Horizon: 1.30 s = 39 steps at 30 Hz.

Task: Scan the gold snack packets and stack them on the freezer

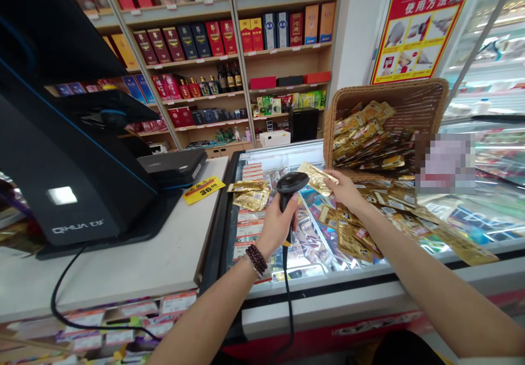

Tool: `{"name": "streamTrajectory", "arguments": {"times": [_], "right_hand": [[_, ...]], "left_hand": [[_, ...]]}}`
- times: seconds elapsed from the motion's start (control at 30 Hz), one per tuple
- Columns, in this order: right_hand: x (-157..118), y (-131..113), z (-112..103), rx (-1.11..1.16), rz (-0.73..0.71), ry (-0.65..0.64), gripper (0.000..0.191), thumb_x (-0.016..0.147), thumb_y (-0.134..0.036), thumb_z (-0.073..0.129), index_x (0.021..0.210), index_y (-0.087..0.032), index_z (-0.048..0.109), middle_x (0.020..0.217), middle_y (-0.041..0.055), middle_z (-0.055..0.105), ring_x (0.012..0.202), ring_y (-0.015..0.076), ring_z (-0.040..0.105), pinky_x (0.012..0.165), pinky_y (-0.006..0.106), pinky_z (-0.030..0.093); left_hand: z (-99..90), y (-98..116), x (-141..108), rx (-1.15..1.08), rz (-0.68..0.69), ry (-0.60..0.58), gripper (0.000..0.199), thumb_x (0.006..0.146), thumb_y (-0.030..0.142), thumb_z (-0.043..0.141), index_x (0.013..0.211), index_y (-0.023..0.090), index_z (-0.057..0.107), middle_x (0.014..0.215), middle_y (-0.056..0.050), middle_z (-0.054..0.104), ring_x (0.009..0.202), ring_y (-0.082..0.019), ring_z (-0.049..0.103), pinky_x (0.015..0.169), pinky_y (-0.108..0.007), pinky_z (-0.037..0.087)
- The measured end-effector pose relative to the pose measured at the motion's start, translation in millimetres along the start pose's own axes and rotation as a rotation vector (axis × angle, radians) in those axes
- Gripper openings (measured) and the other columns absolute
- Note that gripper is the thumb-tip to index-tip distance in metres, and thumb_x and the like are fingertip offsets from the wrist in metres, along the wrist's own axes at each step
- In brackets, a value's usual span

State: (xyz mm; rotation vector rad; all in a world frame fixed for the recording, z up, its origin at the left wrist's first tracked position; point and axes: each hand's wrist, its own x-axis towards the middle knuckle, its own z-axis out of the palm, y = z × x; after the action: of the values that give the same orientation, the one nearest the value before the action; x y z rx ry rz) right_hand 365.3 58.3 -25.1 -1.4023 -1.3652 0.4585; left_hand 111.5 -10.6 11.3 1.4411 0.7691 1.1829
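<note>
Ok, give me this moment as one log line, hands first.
left hand: grips scanner | right hand: holds gold packet | basket: opening toward camera, more packets inside and spread in front

Left: black register terminal (88, 190), "QIHUA" on base, stands on white worktop (151, 274); flat black device (174, 162) and yellow price card (204, 190) beside it. Back: wooden shelves (287, 62), rows of coloured boxes (186, 42), dark bottles (231, 79), white box (275, 138) lower. Right: red-and-yellow poster (424, 25), Chinese lettering, on white wall (353, 36).

Pinkish thing (445, 162) — blurred into blocks, scanner handle (284, 202) partly hidden by left hand (276, 222), poster (424, 28) cut at top
</note>
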Motion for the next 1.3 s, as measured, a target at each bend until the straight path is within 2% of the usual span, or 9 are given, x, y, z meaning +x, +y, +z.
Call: {"name": "streamTrajectory", "arguments": {"times": [0.1,0.2,0.33,0.53,0.7,1.07,1.3], "right_hand": [[-2,-2,-3,0.073,0.03,0.068,0.059,0.08,-0.058,0.071,0.128,-0.025,0.07,0.091,0.0044,0.078,0.075,0.0256,0.071,0.07,0.041,0.062],[-2,-5,-9,-0.002,0.013,0.114,0.055,0.08,-0.058,0.073,0.122,-0.022,0.073,0.079,0.004,0.077,0.074,0.0263,0.07,0.077,0.042,0.061],[-1,-8,-12,-0.018,0.014,0.128,0.05,0.081,-0.058,0.072,0.116,-0.022,0.074,0.084,0.0052,0.08,0.075,0.0262,0.072,0.08,0.042,0.06],[-3,-8,-8,0.137,0.048,0.102,0.048,0.078,-0.058,0.075,0.115,-0.026,0.072,0.091,0.0064,0.081,0.078,0.0294,0.075,0.07,0.043,0.062],[-4,-6,-8,0.061,-0.008,0.126,0.044,0.081,-0.054,0.072,0.113,-0.023,0.072,0.089,0.0076,0.08,0.079,0.0289,0.075,0.077,0.043,0.06],[-6,-9,-6,0.078,-0.007,0.14,0.042,0.082,-0.05,0.072,0.113,-0.023,0.073,0.09,0.008,0.081,0.085,0.0303,0.076,0.082,0.044,0.061],[-3,-3,-4,0.15,-0.025,0.162,0.042,0.077,-0.053,0.078,0.107,-0.024,0.072,0.086,0.0062,0.08,0.073,0.0273,0.073,0.068,0.04,0.059]], "left_hand": [[-3.5,-7,0,0.01,-0.019,-0.017,0.045,0.089,0.065,0.069,0.089,0.023,0.052,0.063,0.008,0.056,0.04,-0.009,0.048,0.041,-0.022,0.039],[-8.2,-8,-4,0.025,-0.048,-0.017,0.045,0.088,0.065,0.069,0.09,0.023,0.053,0.063,0.008,0.054,0.04,-0.008,0.048,0.04,-0.021,0.038],[-9.0,-6,-12,0.023,-0.084,-0.035,0.045,0.088,0.064,0.069,0.09,0.023,0.052,0.065,0.008,0.054,0.041,-0.008,0.049,0.041,-0.021,0.039],[-5.4,-7,-18,0.028,-0.088,-0.034,0.045,0.089,0.065,0.068,0.089,0.023,0.052,0.066,0.008,0.054,0.042,-0.008,0.049,0.042,-0.021,0.039],[-5.2,-9,-18,-0.008,-0.125,-0.017,0.05,0.086,0.069,0.07,0.087,0.023,0.05,0.065,0.007,0.055,0.042,-0.008,0.049,0.041,-0.021,0.039],[0.7,-6,-23,-0.026,-0.154,-0.043,0.051,0.085,0.07,0.07,0.086,0.023,0.05,0.067,0.006,0.056,0.042,-0.007,0.05,0.041,-0.021,0.039],[-0.6,-10,-21,-0.043,-0.161,-0.051,0.051,0.086,0.07,0.069,0.087,0.022,0.05,0.066,0.007,0.056,0.042,-0.007,0.05,0.041,-0.021,0.038]]}}
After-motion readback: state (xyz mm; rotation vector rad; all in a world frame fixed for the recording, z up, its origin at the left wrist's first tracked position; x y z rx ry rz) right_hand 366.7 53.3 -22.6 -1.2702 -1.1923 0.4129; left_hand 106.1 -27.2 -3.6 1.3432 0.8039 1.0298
